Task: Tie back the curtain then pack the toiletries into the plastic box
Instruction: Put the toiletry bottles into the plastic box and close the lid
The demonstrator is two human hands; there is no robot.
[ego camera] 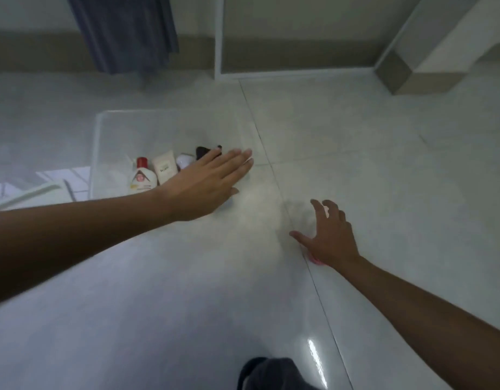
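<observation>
Plastic box (98, 142) under flat left hand (208, 181); right hand (329, 235) spread.

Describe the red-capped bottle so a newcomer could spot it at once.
Find the clear plastic box on the pale tiled floor, below the dark blue curtain. Along its near side lies a row of toiletries; the white bottle with a red cap is leftmost, beside a cream tube. Only it has a red cap.

Clear plastic box (95, 153) on the floor, open-topped. Inside, along its near side: white bottle with red cap (141, 175), cream tube (164, 167), small white item (183, 160), black item (202, 152). Dark blue curtain (124, 29) hangs beyond the box.
</observation>
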